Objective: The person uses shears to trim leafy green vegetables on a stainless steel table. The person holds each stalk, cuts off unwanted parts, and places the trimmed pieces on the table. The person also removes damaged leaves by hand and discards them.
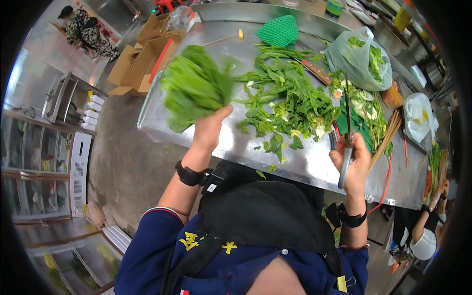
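My left hand (pixel 212 123) grips a bunch of leafy greens (pixel 195 86) by its base, held up over the left part of the steel table (pixel 236 145); the leaves are blurred. In my right hand (pixel 356 162) is a pair of scissors (pixel 347 121) with grey handles, blades pointing away from me. Between the hands lies a loose heap of cut green leaves and stems (pixel 291 92), with a few small scraps near the front edge. A knife with a wooden handle (pixel 317 72) rests at the heap's far side. Beyond the heap is a green mesh bag (pixel 279 30).
A plastic bag of greens (pixel 357 61), bamboo skewers (pixel 387 136), trimmings and a tray with a plastic bag (pixel 418 118) occupy the table's right. Open cardboard boxes (pixel 143 66) stand beyond its left edge. A co-worker's hands (pixel 440 193) are at the far right; another person (pixel 88 31) is at upper left.
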A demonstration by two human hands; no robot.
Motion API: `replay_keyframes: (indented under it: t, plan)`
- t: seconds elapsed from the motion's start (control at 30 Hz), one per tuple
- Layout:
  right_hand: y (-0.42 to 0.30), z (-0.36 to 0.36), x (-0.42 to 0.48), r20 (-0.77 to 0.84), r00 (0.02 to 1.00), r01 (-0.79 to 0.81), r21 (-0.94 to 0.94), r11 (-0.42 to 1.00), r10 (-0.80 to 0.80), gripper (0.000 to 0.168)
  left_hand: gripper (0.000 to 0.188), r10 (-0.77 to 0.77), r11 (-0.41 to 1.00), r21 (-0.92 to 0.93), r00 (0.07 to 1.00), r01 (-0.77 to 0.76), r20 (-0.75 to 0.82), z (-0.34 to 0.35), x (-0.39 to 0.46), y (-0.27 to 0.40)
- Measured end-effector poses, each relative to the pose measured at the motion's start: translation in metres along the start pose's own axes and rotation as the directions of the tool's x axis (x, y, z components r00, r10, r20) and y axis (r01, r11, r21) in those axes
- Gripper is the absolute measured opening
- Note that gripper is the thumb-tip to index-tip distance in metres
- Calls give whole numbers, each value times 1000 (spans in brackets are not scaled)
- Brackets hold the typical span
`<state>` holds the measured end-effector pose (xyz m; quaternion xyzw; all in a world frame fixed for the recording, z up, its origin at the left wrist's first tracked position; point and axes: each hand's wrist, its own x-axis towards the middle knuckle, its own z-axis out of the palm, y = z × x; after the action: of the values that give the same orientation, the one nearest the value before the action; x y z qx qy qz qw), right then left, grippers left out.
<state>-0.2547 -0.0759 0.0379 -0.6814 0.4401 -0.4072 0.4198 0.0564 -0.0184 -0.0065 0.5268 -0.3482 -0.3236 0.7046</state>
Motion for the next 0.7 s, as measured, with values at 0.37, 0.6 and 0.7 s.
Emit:
replay_keyframes:
  t: [0.37, 0.6, 0.7]
  plan:
    - [15, 61, -5, 434, 879, -355, 316, 880, 199, 34, 50, -264, 570, -540, 761, 619, 593, 12, -11, 21]
    - [12, 72, -10, 360, 904, -379, 434, 817, 228, 24, 54, -316, 706, -415, 780, 574, 541, 19, -19, 21]
    - [22, 66, -13, 312, 914, -372, 393, 841, 259, 24, 54, -331, 751, -350, 778, 560, 534, 16, -20, 20]
